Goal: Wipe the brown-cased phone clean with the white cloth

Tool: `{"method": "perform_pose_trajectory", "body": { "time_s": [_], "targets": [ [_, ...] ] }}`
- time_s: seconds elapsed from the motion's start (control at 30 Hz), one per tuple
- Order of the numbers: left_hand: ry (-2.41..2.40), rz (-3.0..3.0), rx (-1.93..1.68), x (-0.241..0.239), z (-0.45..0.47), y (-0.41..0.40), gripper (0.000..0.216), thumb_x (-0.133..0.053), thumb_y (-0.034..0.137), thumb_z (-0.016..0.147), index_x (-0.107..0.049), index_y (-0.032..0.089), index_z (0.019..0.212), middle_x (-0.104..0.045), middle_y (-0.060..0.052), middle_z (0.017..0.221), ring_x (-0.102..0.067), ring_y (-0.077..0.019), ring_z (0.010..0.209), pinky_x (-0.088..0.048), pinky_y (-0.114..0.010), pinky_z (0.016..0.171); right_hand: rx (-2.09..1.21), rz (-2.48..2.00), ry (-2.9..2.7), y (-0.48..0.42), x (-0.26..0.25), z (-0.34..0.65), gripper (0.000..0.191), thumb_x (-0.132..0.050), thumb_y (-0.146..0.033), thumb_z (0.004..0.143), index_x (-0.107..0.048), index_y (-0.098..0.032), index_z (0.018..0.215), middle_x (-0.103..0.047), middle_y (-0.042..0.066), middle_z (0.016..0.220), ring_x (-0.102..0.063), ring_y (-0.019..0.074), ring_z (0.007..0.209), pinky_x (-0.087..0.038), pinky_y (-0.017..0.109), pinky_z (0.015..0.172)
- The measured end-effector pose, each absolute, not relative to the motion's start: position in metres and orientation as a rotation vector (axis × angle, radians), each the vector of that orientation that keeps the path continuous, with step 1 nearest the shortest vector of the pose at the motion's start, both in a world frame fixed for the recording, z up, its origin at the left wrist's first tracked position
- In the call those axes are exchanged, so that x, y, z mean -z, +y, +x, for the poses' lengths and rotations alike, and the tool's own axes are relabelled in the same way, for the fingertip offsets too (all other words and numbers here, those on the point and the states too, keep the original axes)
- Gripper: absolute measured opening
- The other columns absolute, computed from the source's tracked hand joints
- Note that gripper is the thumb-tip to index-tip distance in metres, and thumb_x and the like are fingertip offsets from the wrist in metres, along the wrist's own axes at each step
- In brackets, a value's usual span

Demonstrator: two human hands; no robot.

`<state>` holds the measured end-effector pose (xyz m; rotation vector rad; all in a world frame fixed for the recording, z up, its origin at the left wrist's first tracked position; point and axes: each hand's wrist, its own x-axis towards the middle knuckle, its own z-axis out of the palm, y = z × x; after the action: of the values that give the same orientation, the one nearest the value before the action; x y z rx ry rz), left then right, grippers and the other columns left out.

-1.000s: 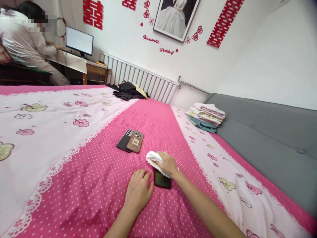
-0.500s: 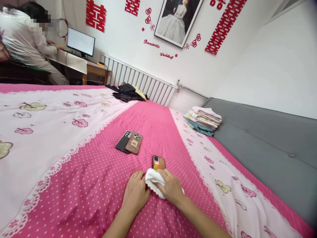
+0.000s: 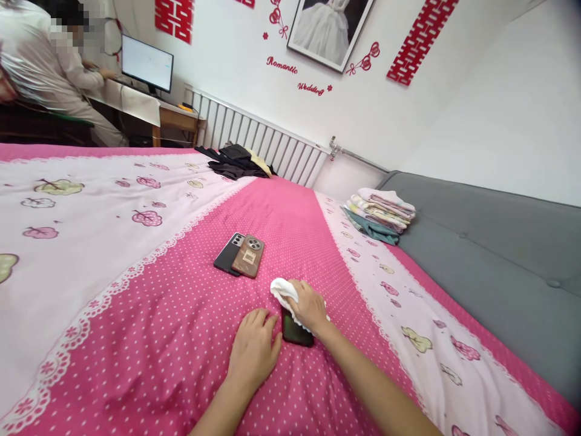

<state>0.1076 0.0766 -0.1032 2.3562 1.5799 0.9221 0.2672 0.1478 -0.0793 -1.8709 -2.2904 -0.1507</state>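
A dark phone (image 3: 296,332) lies flat on the pink dotted bedspread (image 3: 190,315) close in front of me. My right hand (image 3: 309,305) is closed on a white cloth (image 3: 282,289) and presses it on the phone's far end. My left hand (image 3: 254,349) rests flat on the bedspread, fingers together, touching the phone's left edge. Two more phones, one black (image 3: 228,252) and one brown (image 3: 249,255), lie side by side further up the bed.
A stack of folded cloths (image 3: 380,213) sits at the bed's right edge by a grey padded headboard (image 3: 490,254). Dark clothes (image 3: 236,163) lie at the far side near a radiator (image 3: 267,144). A person (image 3: 40,66) sits at a desk with a monitor (image 3: 146,63).
My right hand slid the cloth from the phone's near end back to its far end. The near part of the phone now shows again. My left hand stayed beside it.
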Motion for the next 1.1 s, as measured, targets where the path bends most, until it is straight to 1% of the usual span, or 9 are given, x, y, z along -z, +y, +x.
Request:
{"method": "perform_pose_trajectory", "body": {
  "time_s": [0.23, 0.43, 0.57, 0.7, 0.77, 0.83, 0.93, 1.03, 1.1],
  "targets": [
    [1.6, 2.364, -0.919, 0.104, 0.109, 0.077, 0.029, -0.046, 0.022, 0.083, -0.06, 0.015, 0.108, -0.058, -0.011, 0.106, -0.05, -0.0251, 0.101, -0.04, -0.041, 0.093, 0.185, -1.927, -2.3, 0.19, 0.081, 0.266, 0.039, -0.038, -0.045, 0.09, -0.045, -0.027, 0.124, -0.056, 0.006, 0.108, -0.052, 0.0197, 0.098, -0.037, 0.028, 0.075],
    [1.552, 2.39, -0.956, 0.1, 0.109, 0.08, 0.03, -0.049, 0.019, 0.079, -0.06, 0.017, 0.107, -0.059, -0.009, 0.103, -0.052, -0.0243, 0.098, -0.04, -0.041, 0.091, 0.195, -1.927, -2.292, 0.198, 0.079, 0.266, 0.039, -0.035, -0.049, 0.091, -0.047, -0.027, 0.12, -0.056, 0.005, 0.106, -0.053, 0.0194, 0.096, -0.038, 0.028, 0.074],
    [1.456, 2.399, -0.973, 0.095, 0.108, 0.079, 0.033, -0.052, 0.018, 0.073, -0.061, 0.018, 0.105, -0.06, -0.008, 0.102, -0.053, -0.023, 0.096, -0.038, -0.041, 0.094, 0.21, -1.937, -2.281, 0.19, 0.073, 0.263, 0.039, -0.035, -0.05, 0.09, -0.048, -0.027, 0.118, -0.056, 0.005, 0.103, -0.055, 0.0193, 0.09, -0.038, 0.028, 0.07],
    [1.409, 2.386, -1.002, 0.095, 0.105, 0.077, 0.039, -0.059, 0.023, 0.068, -0.061, 0.019, 0.106, -0.06, -0.008, 0.104, -0.053, -0.0243, 0.098, -0.036, -0.042, 0.096, 0.197, -1.954, -2.273, 0.166, 0.069, 0.26, 0.038, -0.037, -0.05, 0.089, -0.049, -0.026, 0.116, -0.057, 0.006, 0.1, -0.057, 0.0188, 0.084, -0.038, 0.028, 0.068],
    [1.385, 2.387, -1.009, 0.095, 0.105, 0.077, 0.035, -0.06, 0.028, 0.07, -0.062, 0.019, 0.104, -0.061, -0.008, 0.104, -0.053, -0.0245, 0.098, -0.037, -0.042, 0.095, 0.163, -1.945, -2.264, 0.146, 0.069, 0.26, 0.037, -0.037, -0.049, 0.089, -0.049, -0.027, 0.115, -0.058, 0.006, 0.098, -0.058, 0.0189, 0.083, -0.037, 0.027, 0.067],
    [1.375, 2.381, -1.0, 0.095, 0.104, 0.077, 0.024, -0.059, 0.03, 0.074, -0.065, 0.02, 0.095, -0.062, -0.007, 0.098, -0.055, -0.024, 0.095, -0.039, -0.041, 0.092, 0.147, -1.926, -2.269, 0.122, 0.069, 0.26, 0.035, -0.038, -0.048, 0.089, -0.049, -0.027, 0.115, -0.058, 0.006, 0.1, -0.058, 0.0186, 0.08, -0.036, 0.027, 0.065],
    [1.408, 2.359, -0.986, 0.097, 0.106, 0.078, 0.013, -0.057, 0.022, 0.075, -0.066, 0.02, 0.084, -0.064, -0.007, 0.09, -0.056, -0.0232, 0.09, -0.041, -0.039, 0.087, 0.102, -1.891, -2.333, 0.089, 0.07, 0.261, 0.032, -0.043, -0.044, 0.087, -0.048, -0.028, 0.114, -0.058, 0.004, 0.095, -0.057, 0.018, 0.075, -0.034, 0.026, 0.061],
    [1.462, 2.331, -0.989, 0.099, 0.107, 0.078, 0.022, -0.057, 0.012, 0.07, -0.066, 0.019, 0.088, -0.065, -0.006, 0.094, -0.056, -0.0235, 0.092, -0.041, -0.039, 0.089, 0.073, -1.883, -2.323, 0.069, 0.07, 0.263, 0.032, -0.045, -0.042, 0.086, -0.048, -0.027, 0.114, -0.057, 0.004, 0.094, -0.057, 0.018, 0.076, -0.033, 0.025, 0.06],
    [1.479, 2.33, -0.987, 0.099, 0.108, 0.078, 0.023, -0.057, 0.012, 0.07, -0.066, 0.019, 0.09, -0.065, -0.007, 0.098, -0.056, -0.0239, 0.094, -0.041, -0.039, 0.09, 0.053, -1.899, -2.312, 0.068, 0.07, 0.264, 0.031, -0.044, -0.042, 0.087, -0.049, -0.026, 0.113, -0.057, 0.005, 0.094, -0.057, 0.0178, 0.077, -0.033, 0.025, 0.06]
  ]
}}
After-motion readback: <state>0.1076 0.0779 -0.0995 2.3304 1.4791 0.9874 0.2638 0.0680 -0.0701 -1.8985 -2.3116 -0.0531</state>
